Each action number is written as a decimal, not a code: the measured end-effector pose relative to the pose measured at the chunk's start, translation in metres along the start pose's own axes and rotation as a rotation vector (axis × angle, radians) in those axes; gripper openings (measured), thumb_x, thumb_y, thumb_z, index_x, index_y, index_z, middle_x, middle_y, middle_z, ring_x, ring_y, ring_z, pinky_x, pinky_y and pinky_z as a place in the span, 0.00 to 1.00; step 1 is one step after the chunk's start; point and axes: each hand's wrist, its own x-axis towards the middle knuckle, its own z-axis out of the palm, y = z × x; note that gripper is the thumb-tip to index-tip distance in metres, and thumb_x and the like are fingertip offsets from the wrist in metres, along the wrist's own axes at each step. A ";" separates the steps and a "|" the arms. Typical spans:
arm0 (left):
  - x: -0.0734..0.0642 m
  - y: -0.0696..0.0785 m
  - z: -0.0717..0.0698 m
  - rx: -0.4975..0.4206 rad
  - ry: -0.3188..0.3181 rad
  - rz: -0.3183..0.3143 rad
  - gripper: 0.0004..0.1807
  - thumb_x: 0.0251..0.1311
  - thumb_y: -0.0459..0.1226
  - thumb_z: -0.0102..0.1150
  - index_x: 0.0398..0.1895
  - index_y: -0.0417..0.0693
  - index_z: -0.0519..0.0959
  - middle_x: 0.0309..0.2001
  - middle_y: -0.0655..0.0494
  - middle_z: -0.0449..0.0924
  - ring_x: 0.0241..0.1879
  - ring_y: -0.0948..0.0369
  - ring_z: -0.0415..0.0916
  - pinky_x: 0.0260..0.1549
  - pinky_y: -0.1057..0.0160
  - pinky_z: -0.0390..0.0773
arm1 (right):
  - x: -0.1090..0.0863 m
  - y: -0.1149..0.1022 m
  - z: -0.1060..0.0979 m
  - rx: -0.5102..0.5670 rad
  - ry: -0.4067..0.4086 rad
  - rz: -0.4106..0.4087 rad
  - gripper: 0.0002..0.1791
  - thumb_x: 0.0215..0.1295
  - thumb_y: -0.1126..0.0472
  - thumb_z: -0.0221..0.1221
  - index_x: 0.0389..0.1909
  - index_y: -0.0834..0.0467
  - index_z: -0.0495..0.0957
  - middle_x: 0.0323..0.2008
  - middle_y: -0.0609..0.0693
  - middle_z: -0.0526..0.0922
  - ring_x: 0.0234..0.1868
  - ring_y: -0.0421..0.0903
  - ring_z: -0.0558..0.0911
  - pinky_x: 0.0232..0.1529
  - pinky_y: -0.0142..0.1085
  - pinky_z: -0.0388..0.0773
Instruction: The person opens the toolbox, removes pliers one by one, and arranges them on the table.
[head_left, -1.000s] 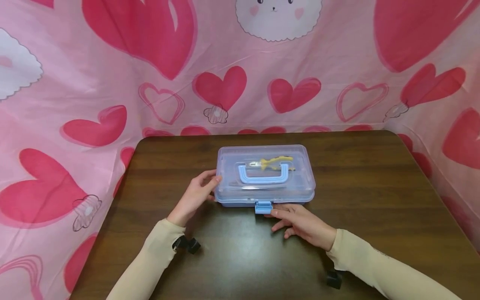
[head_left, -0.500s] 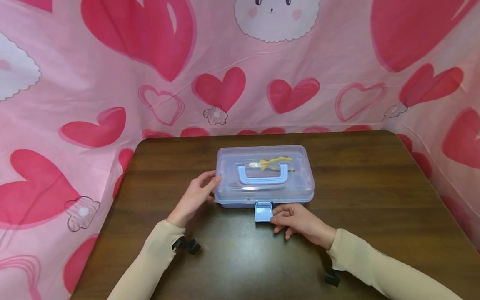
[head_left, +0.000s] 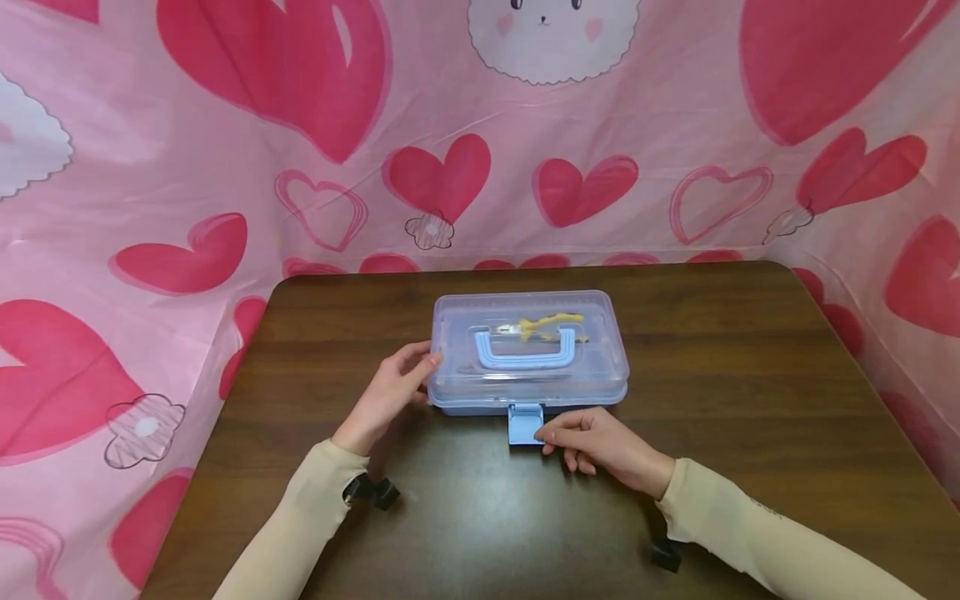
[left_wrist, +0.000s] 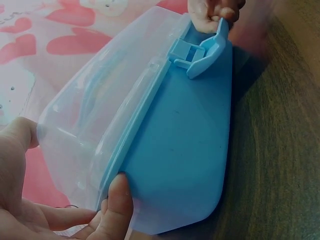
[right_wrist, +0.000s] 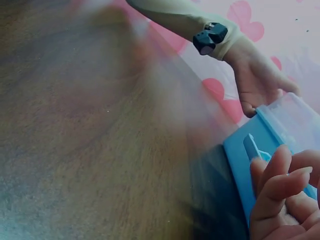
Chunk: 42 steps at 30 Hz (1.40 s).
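Note:
A plastic toolbox [head_left: 528,387] with a clear lid and blue base lies on the table, its blue handle [head_left: 527,360] folded flat. Through the lid, yellow-handled pliers [head_left: 540,325] show. My left hand [head_left: 390,392] grips the box's left end. In the left wrist view its fingers [left_wrist: 116,202] lie at the seam between lid and base. At the front, my right hand [head_left: 600,442] pinches the right edge of the blue latch [head_left: 526,427], which is swung outward from the base. The right wrist view shows the latch [right_wrist: 251,147] partly hidden behind the right fingers [right_wrist: 280,175].
The dark wooden table [head_left: 337,317] has rounded back corners. Around it hangs a pink cloth [head_left: 510,125] with hearts. A small black device [head_left: 372,492] sits on the left wrist, another [head_left: 665,554] on the right.
The latch has swung up and outward from the box front. My right fingers have followed it and now pinch its lower right corner. The left hand and box have barely moved.

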 end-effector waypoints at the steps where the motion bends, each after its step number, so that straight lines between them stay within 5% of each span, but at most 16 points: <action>1: 0.000 0.000 0.000 0.000 -0.002 0.002 0.30 0.77 0.46 0.57 0.74 0.39 0.68 0.62 0.37 0.77 0.44 0.53 0.78 0.39 0.60 0.85 | 0.000 0.001 0.000 0.001 -0.001 0.003 0.19 0.77 0.57 0.60 0.55 0.69 0.83 0.40 0.57 0.86 0.20 0.36 0.72 0.22 0.26 0.71; 11: -0.002 0.001 -0.001 0.005 -0.012 -0.002 0.31 0.77 0.46 0.57 0.74 0.39 0.68 0.63 0.37 0.76 0.44 0.53 0.78 0.40 0.60 0.85 | 0.001 0.003 -0.001 0.005 -0.092 0.004 0.29 0.79 0.55 0.58 0.72 0.67 0.70 0.65 0.64 0.78 0.34 0.42 0.83 0.29 0.29 0.80; 20: -0.002 0.001 0.003 -0.013 0.041 -0.008 0.29 0.77 0.46 0.57 0.73 0.39 0.71 0.59 0.37 0.79 0.43 0.55 0.79 0.37 0.62 0.85 | -0.002 0.002 -0.002 -0.064 -0.127 -0.016 0.29 0.80 0.55 0.56 0.75 0.64 0.67 0.72 0.63 0.72 0.44 0.50 0.86 0.31 0.34 0.84; 24: -0.003 0.001 0.003 -0.015 0.046 0.003 0.29 0.76 0.47 0.58 0.72 0.40 0.72 0.59 0.38 0.80 0.43 0.56 0.80 0.37 0.61 0.85 | -0.006 0.000 -0.008 -0.111 -0.145 -0.035 0.28 0.81 0.56 0.54 0.75 0.63 0.66 0.71 0.63 0.73 0.46 0.52 0.86 0.32 0.34 0.84; 36: -0.010 -0.005 0.001 -0.002 0.050 0.070 0.28 0.75 0.45 0.60 0.73 0.44 0.72 0.64 0.40 0.79 0.48 0.51 0.81 0.41 0.60 0.87 | -0.025 -0.005 -0.043 -0.238 -0.190 -0.097 0.26 0.82 0.59 0.52 0.73 0.67 0.67 0.49 0.66 0.85 0.46 0.57 0.85 0.43 0.39 0.86; 42: -0.017 -0.006 -0.002 0.114 0.013 0.147 0.34 0.69 0.42 0.68 0.76 0.49 0.69 0.68 0.45 0.75 0.61 0.48 0.78 0.52 0.51 0.86 | -0.038 -0.011 -0.068 -0.369 -0.231 -0.114 0.25 0.81 0.59 0.53 0.72 0.68 0.69 0.57 0.64 0.83 0.47 0.54 0.84 0.45 0.38 0.85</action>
